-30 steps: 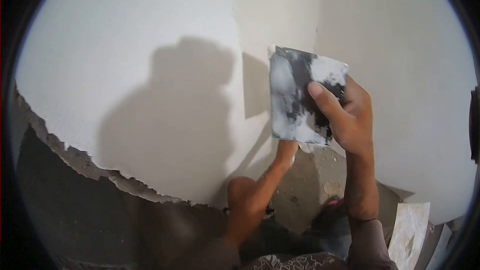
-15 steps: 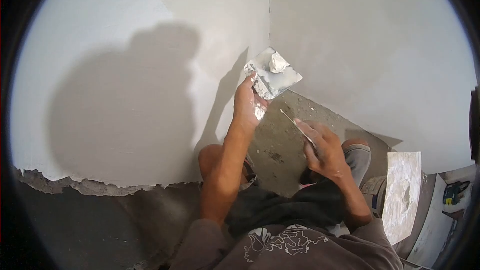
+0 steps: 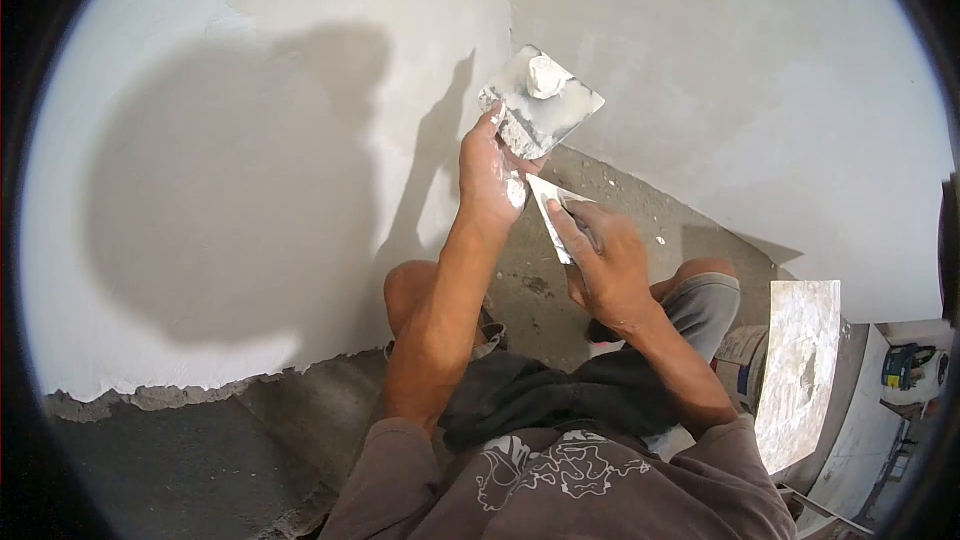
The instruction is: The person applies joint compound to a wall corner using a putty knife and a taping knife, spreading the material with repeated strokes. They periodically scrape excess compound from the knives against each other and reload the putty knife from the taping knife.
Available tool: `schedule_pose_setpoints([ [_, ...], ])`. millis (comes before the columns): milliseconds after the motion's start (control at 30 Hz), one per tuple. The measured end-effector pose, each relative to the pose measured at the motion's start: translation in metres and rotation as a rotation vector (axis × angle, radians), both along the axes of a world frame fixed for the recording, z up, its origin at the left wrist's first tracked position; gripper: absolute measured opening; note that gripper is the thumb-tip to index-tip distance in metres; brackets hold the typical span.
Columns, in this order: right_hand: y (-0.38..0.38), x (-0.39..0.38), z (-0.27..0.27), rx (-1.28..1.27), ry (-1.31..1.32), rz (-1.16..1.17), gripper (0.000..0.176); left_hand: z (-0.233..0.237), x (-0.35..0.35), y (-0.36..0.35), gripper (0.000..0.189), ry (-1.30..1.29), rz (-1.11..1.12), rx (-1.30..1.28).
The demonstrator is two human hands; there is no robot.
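My left hand (image 3: 487, 172) grips a square metal putty blade (image 3: 560, 112), its thumb on the plaster-caked near edge. A white lump of putty (image 3: 546, 77) sits on the blade's far part. White smears mark my left wrist. Lower and to the right, my right hand (image 3: 612, 265) is closed around a putty knife (image 3: 547, 218), fingers pressed along its pale blade. That blade's upper corner is right by the heel of my left hand.
Two plastered walls meet at a corner (image 3: 509, 0) ahead. The left wall (image 3: 200, 200) carries a large shadow and ends in a ragged lower edge. At the right, a plaster-smeared board (image 3: 800, 370) lies over a bucket (image 3: 742, 360). Crumbs dot the concrete floor (image 3: 640, 205).
My left hand and its putty blade sit slightly higher in view. My right hand has moved up and left, turning the putty knife so its blade face shows near my left wrist.
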State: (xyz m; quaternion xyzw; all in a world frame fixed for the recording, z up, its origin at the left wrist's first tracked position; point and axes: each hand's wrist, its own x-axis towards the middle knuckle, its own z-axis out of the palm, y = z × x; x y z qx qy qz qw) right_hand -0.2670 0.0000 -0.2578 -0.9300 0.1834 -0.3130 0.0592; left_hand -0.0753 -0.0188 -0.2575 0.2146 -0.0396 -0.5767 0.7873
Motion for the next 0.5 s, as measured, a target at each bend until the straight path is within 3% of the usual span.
schedule_pose_setpoints([
  [133,0.003,0.006,-0.003,-0.023,0.056,0.026,0.072,0.007,-0.005,-0.008,0.028,0.105,0.06,0.017],
  [200,0.001,0.004,-0.003,0.005,0.05,0.028,0.079,0.012,-0.009,-0.013,0.029,0.117,0.088,0.024],
  [500,-0.001,-0.011,0.005,0.154,0.116,0.11,0.072,0.003,-0.004,-0.021,0.039,0.018,0.093,0.017],
])
